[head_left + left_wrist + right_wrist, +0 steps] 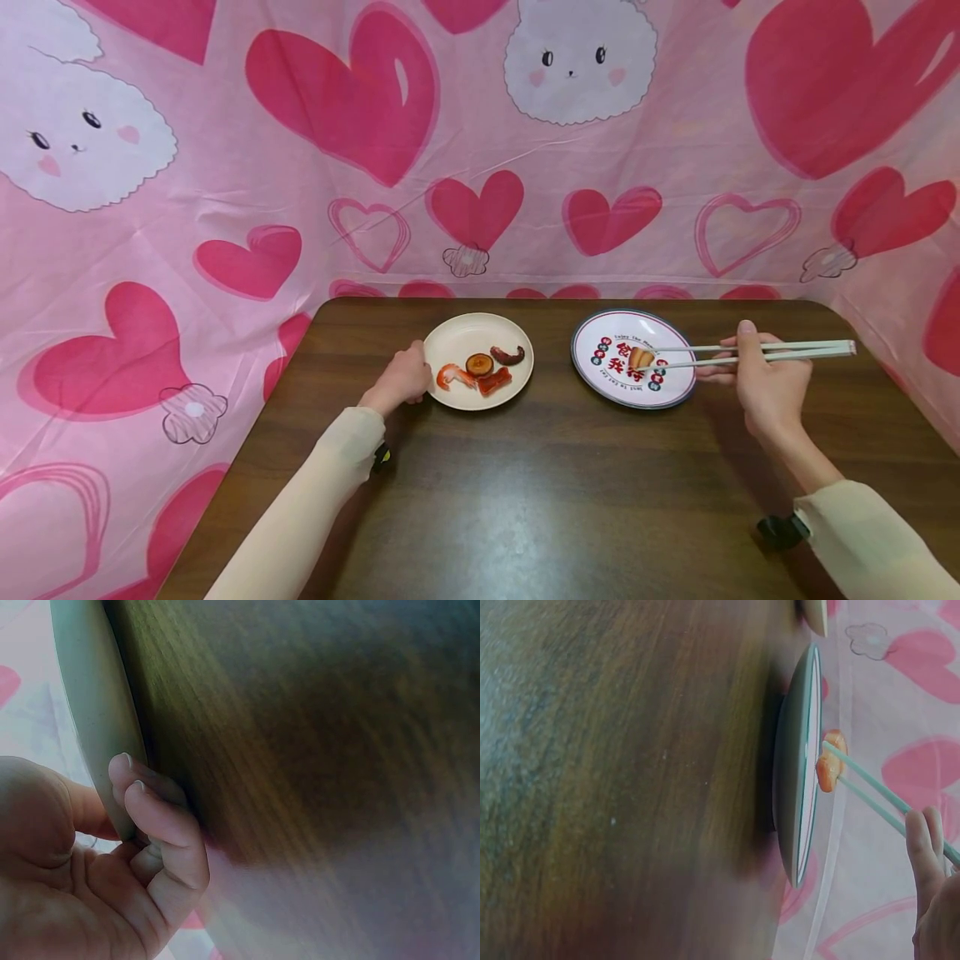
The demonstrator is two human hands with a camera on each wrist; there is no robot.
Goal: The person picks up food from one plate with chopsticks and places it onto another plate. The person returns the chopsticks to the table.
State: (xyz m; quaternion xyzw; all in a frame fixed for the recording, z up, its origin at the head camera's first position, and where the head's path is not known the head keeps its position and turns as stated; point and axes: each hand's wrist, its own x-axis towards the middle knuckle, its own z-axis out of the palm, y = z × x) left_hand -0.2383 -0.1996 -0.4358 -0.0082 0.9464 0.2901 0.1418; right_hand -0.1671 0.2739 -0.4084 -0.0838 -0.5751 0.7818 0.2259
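Note:
My left hand [405,375] pinches the left rim of a cream plate [476,325]; in the left wrist view the thumb and curled fingers [166,817] meet around its edge. On that plate lie a shrimp [453,377], a round brown mushroom slice [480,364], a dark curled piece [508,357] and a reddish-brown chunk [495,382]. A pair of pale chopsticks [825,347] is held in my right hand [772,383]. Their tips straddle a layered, pork-belly-like piece [641,358] at the surface of a white printed plate [675,389]. Whether it is lifted, I cannot tell.
Both plates stand side by side toward the back of a dark wooden table [480,500], with a gap between them. A pink cloth [465,133] printed with hearts hangs behind the table and along its sides.

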